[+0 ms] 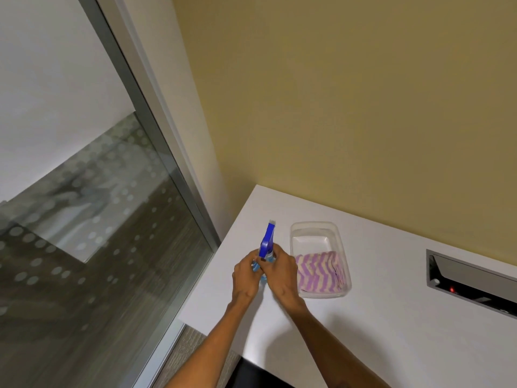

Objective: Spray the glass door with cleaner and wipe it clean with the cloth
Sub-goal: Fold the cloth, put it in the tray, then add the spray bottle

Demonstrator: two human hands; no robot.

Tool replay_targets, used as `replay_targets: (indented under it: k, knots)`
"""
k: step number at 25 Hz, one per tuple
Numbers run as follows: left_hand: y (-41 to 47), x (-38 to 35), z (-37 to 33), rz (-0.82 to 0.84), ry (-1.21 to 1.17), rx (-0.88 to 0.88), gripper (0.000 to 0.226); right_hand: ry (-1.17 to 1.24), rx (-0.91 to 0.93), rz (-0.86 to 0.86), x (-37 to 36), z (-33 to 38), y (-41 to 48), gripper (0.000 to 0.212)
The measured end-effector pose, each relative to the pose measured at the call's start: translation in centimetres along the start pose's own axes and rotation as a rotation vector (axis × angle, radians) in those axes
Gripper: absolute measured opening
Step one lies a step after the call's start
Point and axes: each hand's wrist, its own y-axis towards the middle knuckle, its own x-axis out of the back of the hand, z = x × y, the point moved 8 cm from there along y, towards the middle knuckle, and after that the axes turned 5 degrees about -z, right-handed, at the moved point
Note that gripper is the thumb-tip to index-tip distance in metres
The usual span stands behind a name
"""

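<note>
A spray bottle [267, 242] with a blue trigger head and pale blue body stands over the white table, near its left edge. My left hand [247, 275] wraps its lower body and my right hand [281, 271] closes around its neck below the head. Both hands hide most of the bottle. A purple and cream striped cloth [320, 271] lies folded in a clear plastic tub [313, 226] just right of my hands. The glass door [92, 219], with frosted dots and a grey metal frame, fills the left side.
The white table [377, 317] meets a yellow wall [349, 107] behind. A recessed cable box [472, 281] with a red light sits at the table's right. Grey carpet [187, 348] shows between table and door.
</note>
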Motion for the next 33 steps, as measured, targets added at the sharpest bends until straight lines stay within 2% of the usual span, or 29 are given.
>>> replay_targets:
  k: [5, 9, 12, 18, 26, 33]
  knots:
    - [1.9, -0.3, -8.8, 0.027, 0.020, -0.264, 0.036, -0.013, 0.100, -0.173, 6.1, 5.4, 2.8, 0.035]
    - [3.3, -3.0, -13.4, 0.124, 0.062, -0.336, 0.039, -0.034, 0.108, -0.233, 11.1, 7.1, 5.3, 0.034]
    - [4.3, -6.1, -14.5, 0.216, 0.126, -0.325, 0.035, -0.085, 0.074, -0.228, 13.0, 6.0, 7.1, 0.038]
    - [5.7, -10.3, -13.1, 0.272, 0.198, -0.268, 0.038, -0.163, 0.018, -0.155, 13.5, 1.5, 9.7, 0.043]
    - [6.8, -14.0, -10.4, 0.280, 0.232, -0.199, 0.038, -0.163, -0.061, -0.089, 12.1, -3.0, 12.4, 0.044]
    - [7.1, -15.1, -10.4, 0.275, 0.224, -0.133, 0.042, -0.117, -0.080, -0.082, 12.4, -3.6, 13.2, 0.046]
